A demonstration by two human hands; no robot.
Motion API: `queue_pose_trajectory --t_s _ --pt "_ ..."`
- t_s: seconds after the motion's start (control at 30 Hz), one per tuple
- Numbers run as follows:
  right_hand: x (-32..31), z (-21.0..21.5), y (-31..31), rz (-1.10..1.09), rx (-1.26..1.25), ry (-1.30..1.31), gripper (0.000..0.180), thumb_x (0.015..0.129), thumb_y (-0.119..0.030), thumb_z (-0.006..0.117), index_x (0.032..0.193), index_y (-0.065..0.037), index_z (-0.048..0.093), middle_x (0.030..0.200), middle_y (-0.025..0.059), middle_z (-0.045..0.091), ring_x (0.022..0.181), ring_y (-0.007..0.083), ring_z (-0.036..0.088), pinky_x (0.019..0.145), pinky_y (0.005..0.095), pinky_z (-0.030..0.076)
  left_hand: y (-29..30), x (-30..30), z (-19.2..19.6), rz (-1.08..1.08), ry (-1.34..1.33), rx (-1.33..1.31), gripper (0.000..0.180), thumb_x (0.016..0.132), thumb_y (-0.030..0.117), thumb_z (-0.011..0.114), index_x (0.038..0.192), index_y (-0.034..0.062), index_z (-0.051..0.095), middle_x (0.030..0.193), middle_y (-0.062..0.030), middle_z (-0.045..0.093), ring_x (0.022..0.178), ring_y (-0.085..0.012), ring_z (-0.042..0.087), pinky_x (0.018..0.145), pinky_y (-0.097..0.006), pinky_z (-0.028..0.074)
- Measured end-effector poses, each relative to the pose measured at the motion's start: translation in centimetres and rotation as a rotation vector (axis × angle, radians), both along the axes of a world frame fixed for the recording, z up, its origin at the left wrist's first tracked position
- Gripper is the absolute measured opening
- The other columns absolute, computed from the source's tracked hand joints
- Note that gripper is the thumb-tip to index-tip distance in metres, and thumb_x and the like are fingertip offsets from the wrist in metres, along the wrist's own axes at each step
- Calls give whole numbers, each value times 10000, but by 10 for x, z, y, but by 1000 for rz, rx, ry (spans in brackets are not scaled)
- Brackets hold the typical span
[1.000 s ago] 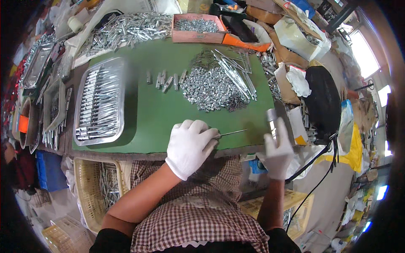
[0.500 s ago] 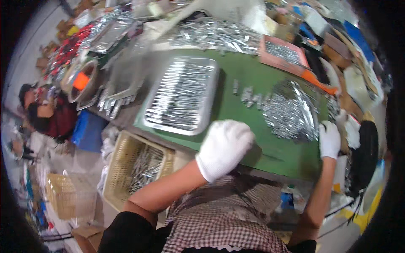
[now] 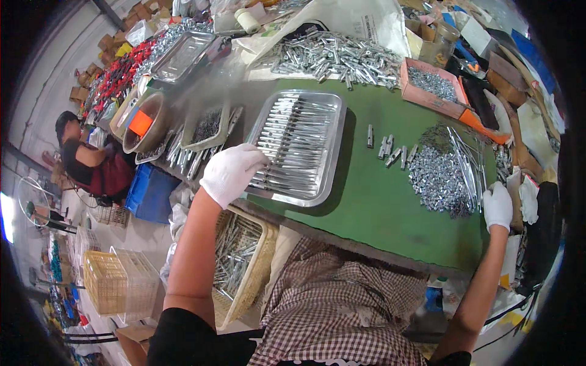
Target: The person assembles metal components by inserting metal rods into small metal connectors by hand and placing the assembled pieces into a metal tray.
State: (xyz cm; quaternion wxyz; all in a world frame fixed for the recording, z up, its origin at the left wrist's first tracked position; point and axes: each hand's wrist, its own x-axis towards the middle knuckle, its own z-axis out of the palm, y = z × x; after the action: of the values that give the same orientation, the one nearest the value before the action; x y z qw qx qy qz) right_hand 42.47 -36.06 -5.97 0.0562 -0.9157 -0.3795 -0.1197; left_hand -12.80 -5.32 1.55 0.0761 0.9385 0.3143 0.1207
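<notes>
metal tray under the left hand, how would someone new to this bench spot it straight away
Start at the green table and look to its left end, where the gloved left hand rests. The metal tray there is shallow, rectangular and silvery, with thin rods laid in neat parallel rows, unlike the loose heaps nearby.

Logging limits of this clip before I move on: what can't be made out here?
Head view only:
- Left hand, white-gloved, covers the silver metal tray's near-left corner; whether it grips a rod is hidden.
- Right hand: palm turned away, contents unseen.
- Loose pile of small silver parts: too small to identify.
</notes>
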Motion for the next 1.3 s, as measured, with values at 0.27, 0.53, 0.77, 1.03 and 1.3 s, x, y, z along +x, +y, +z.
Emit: queue_pose_trajectory --t_s 0.27,0.53,0.77,1.03,1.3 --pt "-37 57 -43 148 334 141 159 994 -140 545 1086 -21 598 956 112 626 882 269 610 871 401 490 -3 20 4 167 155 152 169 844 235 712 922 86 694 959 -126 654 939 -351 663 820 -471 542" --pt "-141 66 -56 277 260 538 136 807 -66 699 937 -31 687 909 140 652 907 321 642 838 416 495 -24 119 20 -128 23 291 168 838 202 718 991 131 706 988 -102 663 989 -337 658 840 -473 543" --pt "-184 57 -53 476 325 409 166 856 -135 721 1011 -77 732 956 126 651 918 354 618 823 467 482 -1 223 -11 -302 197 493 204 860 140 648 1041 189 728 1072 -56 661 1042 -278 644 875 -431 509" --pt "-192 38 -60 468 214 308 150 866 -56 661 1010 -83 693 894 123 621 912 353 614 819 457 484 -47 222 12 -478 241 87 173 824 196 675 979 136 725 858 -94 688 910 -329 679 825 -466 514" --pt "-191 30 -60 503 333 311 135 863 -66 653 991 -107 663 925 98 654 911 338 617 824 457 479 -183 213 -41 -589 -169 -81 166 803 201 761 954 151 712 903 -47 676 873 -288 654 762 -434 492"
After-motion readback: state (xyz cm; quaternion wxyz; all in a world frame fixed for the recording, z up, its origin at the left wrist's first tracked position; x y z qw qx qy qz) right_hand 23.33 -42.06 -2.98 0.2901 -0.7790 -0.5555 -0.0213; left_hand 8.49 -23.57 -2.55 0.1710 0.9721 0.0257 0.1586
